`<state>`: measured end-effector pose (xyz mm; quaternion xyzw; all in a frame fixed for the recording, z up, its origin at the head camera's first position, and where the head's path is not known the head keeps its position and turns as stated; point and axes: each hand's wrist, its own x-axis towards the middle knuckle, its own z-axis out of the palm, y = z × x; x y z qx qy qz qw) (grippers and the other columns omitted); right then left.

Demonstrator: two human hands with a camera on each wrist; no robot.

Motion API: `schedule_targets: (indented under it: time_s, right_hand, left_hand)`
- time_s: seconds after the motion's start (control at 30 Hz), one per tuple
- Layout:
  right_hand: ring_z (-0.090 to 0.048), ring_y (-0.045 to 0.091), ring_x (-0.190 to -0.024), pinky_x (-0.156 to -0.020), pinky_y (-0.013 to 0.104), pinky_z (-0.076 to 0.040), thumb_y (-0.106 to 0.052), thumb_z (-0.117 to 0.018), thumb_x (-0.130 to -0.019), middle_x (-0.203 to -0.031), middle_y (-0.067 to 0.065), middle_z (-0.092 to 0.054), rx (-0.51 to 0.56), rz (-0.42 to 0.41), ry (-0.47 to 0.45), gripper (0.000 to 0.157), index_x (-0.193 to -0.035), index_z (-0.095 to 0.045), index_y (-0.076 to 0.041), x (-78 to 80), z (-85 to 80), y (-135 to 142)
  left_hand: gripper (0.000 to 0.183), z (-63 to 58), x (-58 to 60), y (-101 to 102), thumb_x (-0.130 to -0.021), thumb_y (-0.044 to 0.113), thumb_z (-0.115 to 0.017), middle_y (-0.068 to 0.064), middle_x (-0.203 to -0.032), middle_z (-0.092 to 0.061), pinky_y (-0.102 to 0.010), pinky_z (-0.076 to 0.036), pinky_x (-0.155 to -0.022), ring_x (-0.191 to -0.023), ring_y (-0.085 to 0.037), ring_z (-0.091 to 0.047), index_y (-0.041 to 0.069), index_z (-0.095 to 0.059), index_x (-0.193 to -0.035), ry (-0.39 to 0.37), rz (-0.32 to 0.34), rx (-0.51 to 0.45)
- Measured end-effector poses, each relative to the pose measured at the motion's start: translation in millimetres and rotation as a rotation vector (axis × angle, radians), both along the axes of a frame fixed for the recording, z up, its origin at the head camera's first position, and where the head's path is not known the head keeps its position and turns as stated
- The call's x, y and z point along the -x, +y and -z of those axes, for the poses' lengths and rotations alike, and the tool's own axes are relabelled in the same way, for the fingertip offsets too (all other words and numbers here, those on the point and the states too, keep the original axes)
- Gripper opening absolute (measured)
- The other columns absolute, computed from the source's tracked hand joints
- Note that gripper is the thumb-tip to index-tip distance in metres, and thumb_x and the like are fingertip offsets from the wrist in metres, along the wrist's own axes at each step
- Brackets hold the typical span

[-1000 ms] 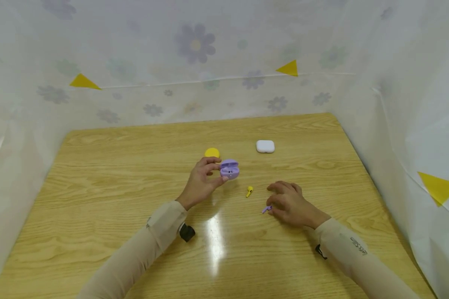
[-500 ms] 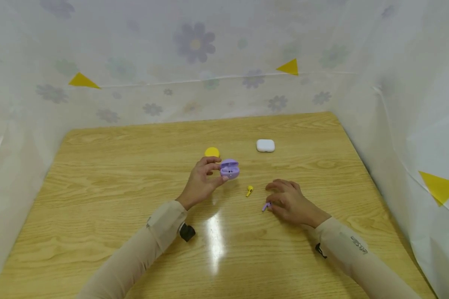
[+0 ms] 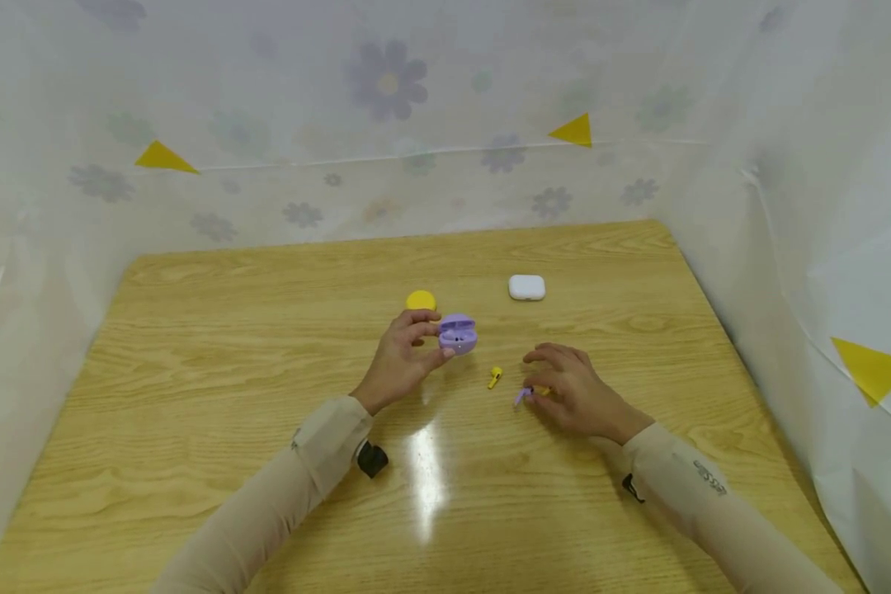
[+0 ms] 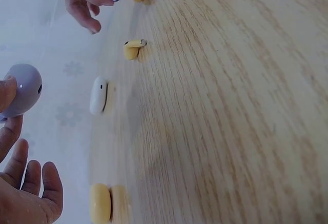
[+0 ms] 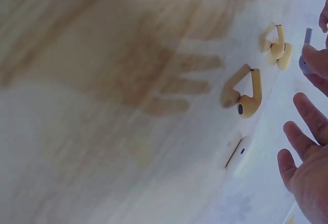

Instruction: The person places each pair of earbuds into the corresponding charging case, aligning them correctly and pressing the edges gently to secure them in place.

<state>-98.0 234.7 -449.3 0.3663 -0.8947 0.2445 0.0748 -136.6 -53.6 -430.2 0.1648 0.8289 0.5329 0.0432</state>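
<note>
Head view: a purple earbud case (image 3: 458,343) is gripped by the left hand (image 3: 397,363), fingers along its side and thumb near its front, its lid raised. Small dark spots are seen in the lower half; whether an earbud is seated there cannot be told at this size. A purple earbud (image 3: 521,398) is pinched by the right hand (image 3: 577,398), apart from the case. A yellow earbud (image 3: 495,378) is seen on the wooden table (image 3: 230,346) between the hands; a second yellow earbud (image 3: 546,391) is mostly hidden by the right hand. A round yellow case (image 3: 421,300) and a white earbud case (image 3: 527,287) are set farther back, both closed, their contents concealed.

Left wrist view: the purple case is held clear of the tabletop. Both yellow earbuds are shown resting on the wood, near the two closed cases' row.

Right wrist view: the purple earbud is held by thumb and finger, stem upward, the other fingers spread. Reflections of the yellow earbuds are cast on the glossy surface.
</note>
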Motion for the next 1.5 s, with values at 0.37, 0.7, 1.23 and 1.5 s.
schedule_targets:
  time_s: [0.37, 0.7, 1.23, 1.5]
  right_hand:
    - [-0.051, 0.041, -0.117, -0.088, 0.060, -0.040, -0.005, -0.081, -0.068, -0.118, 0.017, -0.060, 0.053, -0.061, 0.198, 0.026, -0.091, -0.070, -0.009, 14.6, -16.9, -4.1]
    - [-0.049, 0.041, -0.119, -0.092, 0.057, -0.039, -0.024, -0.059, -0.095, -0.118, 0.019, -0.060, 0.092, -0.092, 0.323, 0.021, -0.093, -0.070, -0.007, 26.2, -38.1, -13.4]
    - [-0.051, 0.037, -0.119, -0.094, 0.053, -0.042, -0.011, -0.072, -0.083, -0.120, 0.017, -0.061, 0.032, -0.121, 0.487, 0.012, -0.095, -0.070, -0.008, 45.9, -68.5, -38.3]
    - [-0.053, 0.036, -0.118, -0.091, 0.051, -0.044, -0.010, -0.073, -0.082, -0.119, 0.016, -0.061, -0.020, -0.140, 0.554, 0.013, -0.095, -0.070, -0.009, 52.2, -76.0, -50.5]
  left_hand:
    - [0.029, -1.9, -0.3, 0.6, -0.083, 0.012, -0.073, -0.012, -0.131, -0.054, -0.049, -0.047, -0.093, -0.121, -0.029, -0.049, -0.004, -0.067, -0.106, 0.022, 0.009, -0.005]
    - [0.027, -2.3, -0.7, 1.4, -0.082, 0.012, -0.074, -0.011, -0.131, -0.054, -0.050, -0.047, -0.093, -0.121, -0.029, -0.050, -0.003, -0.068, -0.104, 0.023, 0.016, -0.018]
    - [0.026, -2.7, -1.4, 2.7, -0.083, 0.012, -0.073, -0.015, -0.132, -0.053, -0.051, -0.047, -0.094, -0.119, -0.028, -0.050, -0.003, -0.068, -0.104, 0.004, 0.009, -0.030]
    - [0.024, -5.1, -1.2, 2.3, -0.083, 0.012, -0.073, -0.012, -0.131, -0.054, -0.051, -0.048, -0.093, -0.117, -0.029, -0.051, -0.002, -0.068, -0.102, 0.030, 0.012, -0.024]
